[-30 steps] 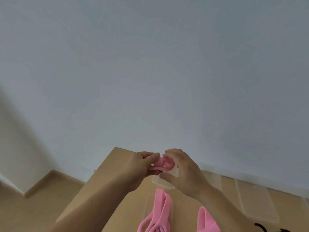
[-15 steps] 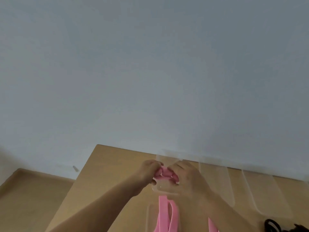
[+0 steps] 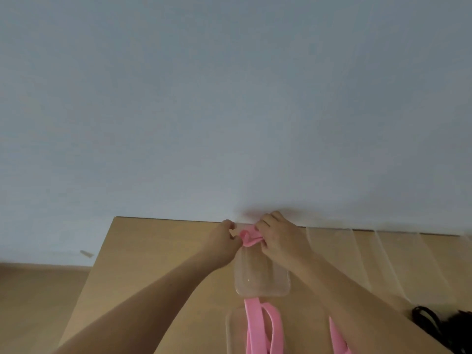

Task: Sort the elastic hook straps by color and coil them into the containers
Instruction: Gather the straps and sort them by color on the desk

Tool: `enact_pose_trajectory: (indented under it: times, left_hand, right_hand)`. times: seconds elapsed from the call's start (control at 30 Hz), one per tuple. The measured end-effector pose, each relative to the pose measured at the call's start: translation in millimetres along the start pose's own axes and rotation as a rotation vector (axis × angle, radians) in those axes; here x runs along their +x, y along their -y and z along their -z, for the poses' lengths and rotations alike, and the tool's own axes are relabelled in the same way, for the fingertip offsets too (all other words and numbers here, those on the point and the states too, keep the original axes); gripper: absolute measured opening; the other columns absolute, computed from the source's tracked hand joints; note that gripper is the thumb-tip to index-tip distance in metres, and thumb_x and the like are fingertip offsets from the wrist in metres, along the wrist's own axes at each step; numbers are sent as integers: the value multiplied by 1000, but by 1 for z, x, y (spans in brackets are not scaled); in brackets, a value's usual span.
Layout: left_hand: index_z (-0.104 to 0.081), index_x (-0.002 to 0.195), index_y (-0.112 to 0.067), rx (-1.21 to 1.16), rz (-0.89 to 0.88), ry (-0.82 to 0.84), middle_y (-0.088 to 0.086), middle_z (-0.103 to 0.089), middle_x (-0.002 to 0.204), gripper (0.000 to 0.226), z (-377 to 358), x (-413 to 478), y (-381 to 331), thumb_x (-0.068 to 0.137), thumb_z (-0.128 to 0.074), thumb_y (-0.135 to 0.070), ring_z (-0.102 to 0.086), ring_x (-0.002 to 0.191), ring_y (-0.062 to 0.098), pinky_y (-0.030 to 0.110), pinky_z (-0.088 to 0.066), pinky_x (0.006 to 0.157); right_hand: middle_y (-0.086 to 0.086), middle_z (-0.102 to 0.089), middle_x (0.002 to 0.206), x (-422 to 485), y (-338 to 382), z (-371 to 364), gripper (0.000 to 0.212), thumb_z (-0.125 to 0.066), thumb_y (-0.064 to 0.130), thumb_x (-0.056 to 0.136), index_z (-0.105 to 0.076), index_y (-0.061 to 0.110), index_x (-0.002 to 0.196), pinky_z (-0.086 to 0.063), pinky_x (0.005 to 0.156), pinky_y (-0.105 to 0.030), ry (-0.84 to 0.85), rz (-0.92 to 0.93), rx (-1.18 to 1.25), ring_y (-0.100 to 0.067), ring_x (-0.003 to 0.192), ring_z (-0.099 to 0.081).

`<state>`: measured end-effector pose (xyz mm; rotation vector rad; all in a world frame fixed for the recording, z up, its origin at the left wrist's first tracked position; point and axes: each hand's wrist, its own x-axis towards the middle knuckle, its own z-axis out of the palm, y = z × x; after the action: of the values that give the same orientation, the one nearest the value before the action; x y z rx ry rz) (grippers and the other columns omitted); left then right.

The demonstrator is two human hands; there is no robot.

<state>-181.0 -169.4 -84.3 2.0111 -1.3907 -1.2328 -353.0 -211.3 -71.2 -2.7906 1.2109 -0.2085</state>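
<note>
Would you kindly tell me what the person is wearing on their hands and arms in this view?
Nothing is worn: the left hand and right hand are bare, without gloves. The left forearm and right forearm are uncovered to the frame's edge, with no sleeve, watch or band at either wrist. No ring can be made out.

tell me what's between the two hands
In the head view, a bunched pink strap sits between the left hand and right hand, both gripping it at the far end of a clear container.
</note>
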Motion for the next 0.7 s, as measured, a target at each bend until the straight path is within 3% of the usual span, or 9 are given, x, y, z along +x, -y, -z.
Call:
enact_pose_trajectory:
  times: [0.33,0.47,0.6,0.7]
  left_hand:
    - [-49,132,-9,58,-18,38,0,-62,72,39,9,2,-1,93,-51,-13,-60,55,11,11,-41,43]
    - [-50,129,-8,36,-5,31,-1,-61,70,38,8,2,-3,91,-53,-12,-61,55,12,16,-45,45]
    - [-49,130,-8,10,17,18,1,-62,74,38,5,-1,-1,92,-52,-12,-62,53,11,17,-43,46]
    - [-46,135,-8,48,1,39,5,-65,82,43,7,2,-2,93,-50,-13,-63,59,14,20,-45,52]
  right_hand:
    - [-3,-62,70,8,-6,-19,26,-84,1,52,-68,11,69,-49,53,-28,57,133,-48,-24,68,-62]
    - [-9,-64,81,7,-18,-22,14,-73,-1,71,-69,6,82,-53,59,-37,96,154,31,-31,79,-61]
    - [-8,-65,81,7,-21,-24,17,-78,1,69,-69,7,81,-55,58,-37,82,172,-3,-30,78,-62]
    - [-5,-65,84,6,-10,-27,21,-78,2,68,-69,10,85,-54,62,-34,83,70,-15,-27,85,-62]
